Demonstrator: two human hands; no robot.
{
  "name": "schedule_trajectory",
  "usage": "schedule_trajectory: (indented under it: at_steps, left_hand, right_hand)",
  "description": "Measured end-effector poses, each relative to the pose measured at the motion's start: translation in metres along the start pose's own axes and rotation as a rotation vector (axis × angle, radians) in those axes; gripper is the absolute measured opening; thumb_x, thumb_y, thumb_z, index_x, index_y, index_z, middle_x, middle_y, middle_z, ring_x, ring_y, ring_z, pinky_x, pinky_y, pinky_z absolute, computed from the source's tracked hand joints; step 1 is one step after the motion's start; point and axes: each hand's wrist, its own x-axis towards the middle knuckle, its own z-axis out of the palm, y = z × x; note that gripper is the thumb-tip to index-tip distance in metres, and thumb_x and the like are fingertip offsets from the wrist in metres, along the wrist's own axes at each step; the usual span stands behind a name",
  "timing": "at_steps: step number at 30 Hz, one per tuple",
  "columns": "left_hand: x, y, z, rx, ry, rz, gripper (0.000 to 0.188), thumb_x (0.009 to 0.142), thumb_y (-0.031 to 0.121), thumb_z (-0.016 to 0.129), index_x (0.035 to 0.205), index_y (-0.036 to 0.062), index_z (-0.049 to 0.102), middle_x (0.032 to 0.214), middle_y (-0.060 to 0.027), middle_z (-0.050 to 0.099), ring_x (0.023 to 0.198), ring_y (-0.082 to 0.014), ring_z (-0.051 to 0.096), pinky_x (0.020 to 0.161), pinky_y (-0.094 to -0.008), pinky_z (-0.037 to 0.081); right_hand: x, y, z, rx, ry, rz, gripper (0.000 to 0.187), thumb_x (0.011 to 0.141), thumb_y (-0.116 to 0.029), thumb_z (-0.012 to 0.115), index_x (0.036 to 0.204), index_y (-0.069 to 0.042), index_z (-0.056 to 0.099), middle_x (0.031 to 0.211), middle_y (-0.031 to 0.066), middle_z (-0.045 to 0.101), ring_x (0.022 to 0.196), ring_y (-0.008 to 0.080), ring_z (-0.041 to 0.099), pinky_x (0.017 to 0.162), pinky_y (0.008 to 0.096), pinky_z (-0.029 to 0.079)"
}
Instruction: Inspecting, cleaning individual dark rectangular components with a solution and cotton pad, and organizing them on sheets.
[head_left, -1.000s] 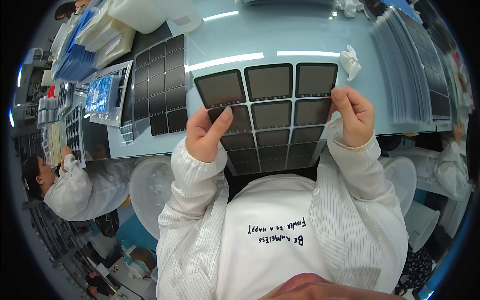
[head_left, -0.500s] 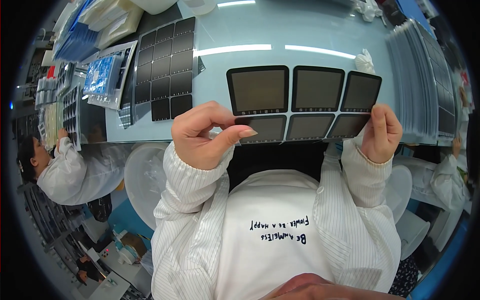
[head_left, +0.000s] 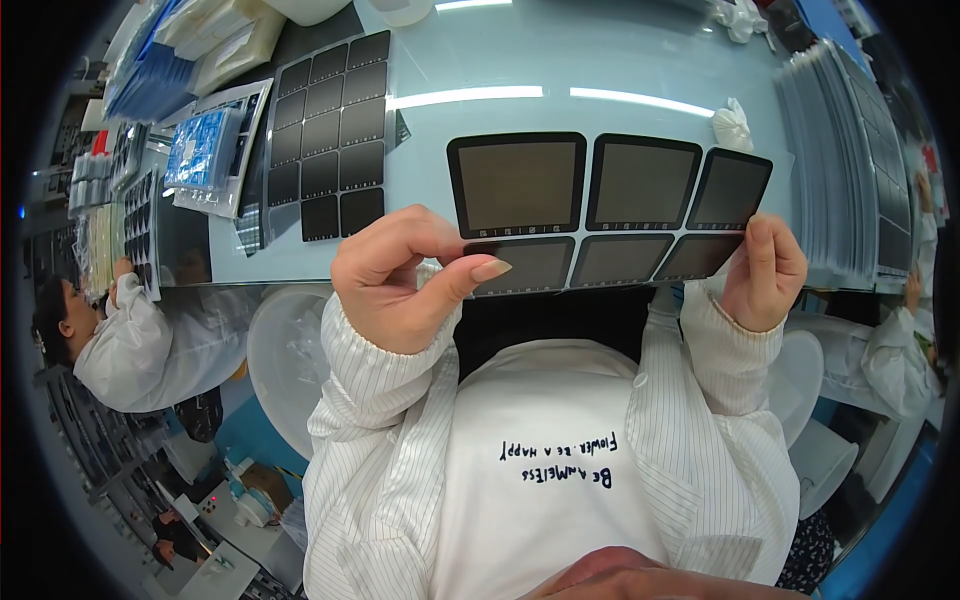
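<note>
I hold up a clear film sheet [head_left: 588,185] printed with two rows of dark, black-framed panels. My left hand [head_left: 400,275] pinches its left edge, with the thumb in front and the curled fingers partly behind. At the opposite edge, my right hand [head_left: 766,268] grips the sheet between thumb and fingers. The sheet is tilted and raised over the near edge of the table. Another sheet of dark panels [head_left: 330,130] lies on the table to the left of it.
A tall stack of clear sheets [head_left: 825,170] stands at the right. A blue packet [head_left: 205,150] and piled plastic bags [head_left: 225,40] lie at the left. A crumpled white bundle [head_left: 732,122] sits beyond the held sheet. Clear bins flank my lap; a co-worker [head_left: 130,330] sits at far left.
The top edge of the held sheet has tipped slightly, and its upper panels look larger. My left hand has shifted a little to the left. Both hands keep their grip.
</note>
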Motion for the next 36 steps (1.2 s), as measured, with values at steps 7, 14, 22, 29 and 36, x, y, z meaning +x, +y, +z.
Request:
schedule_trajectory:
  at_steps: [7, 14, 22, 29, 36]
  left_hand:
    - [-0.004, -0.001, -0.006, -0.061, 0.047, -0.026, 0.016, 0.071, 0.003, 0.079, 0.071, -0.0013, 0.063, 0.064, -0.0068, 0.062, 0.054, -0.0098, 0.051, 0.05, -0.0217, 0.037]
    - [-0.006, -0.003, -0.013, -0.097, 0.124, -0.017, 0.018, 0.075, 0.008, 0.078, 0.071, 0.0003, 0.062, 0.066, -0.0052, 0.061, 0.054, -0.0083, 0.05, 0.051, -0.0212, 0.037]
    - [-0.006, -0.007, -0.015, -0.108, 0.123, 0.009, 0.017, 0.076, 0.007, 0.077, 0.073, 0.0007, 0.061, 0.066, -0.0045, 0.061, 0.053, -0.0073, 0.05, 0.049, -0.0208, 0.035]
    - [-0.006, -0.006, -0.016, -0.175, 0.135, 0.029, 0.014, 0.078, 0.004, 0.074, 0.077, -0.0008, 0.061, 0.071, -0.0063, 0.061, 0.056, -0.0075, 0.05, 0.053, -0.0207, 0.037]
    - [-0.01, -0.012, -0.035, -0.215, 0.128, 0.014, 0.007, 0.084, 0.003, 0.065, 0.083, -0.0032, 0.062, 0.084, -0.0094, 0.065, 0.069, -0.0106, 0.055, 0.069, -0.0238, 0.042]
  right_hand:
    - [-0.002, -0.008, 0.006, -0.029, -0.02, 0.004, 0.018, 0.093, -0.009, 0.056, 0.09, 0.006, 0.064, 0.083, 0.0069, 0.064, 0.076, 0.0108, 0.054, 0.073, 0.0236, 0.039]
    - [-0.001, -0.011, 0.017, -0.022, -0.041, -0.049, 0.017, 0.091, -0.009, 0.058, 0.09, 0.006, 0.065, 0.083, 0.008, 0.064, 0.074, 0.0115, 0.054, 0.072, 0.0246, 0.04]
    - [-0.002, -0.015, 0.017, -0.025, -0.087, -0.043, 0.017, 0.091, -0.009, 0.058, 0.092, 0.006, 0.065, 0.081, 0.0072, 0.063, 0.074, 0.012, 0.054, 0.072, 0.0252, 0.041]
    - [0.002, -0.022, 0.032, -0.031, -0.011, -0.11, 0.016, 0.089, -0.007, 0.062, 0.08, 0.006, 0.064, 0.062, 0.004, 0.057, 0.053, 0.008, 0.046, 0.049, 0.022, 0.032]
    - [0.006, -0.029, 0.04, -0.029, -0.137, -0.149, 0.012, 0.087, -0.002, 0.061, 0.081, 0.008, 0.064, 0.062, 0.0082, 0.06, 0.05, 0.0087, 0.048, 0.046, 0.0214, 0.033]
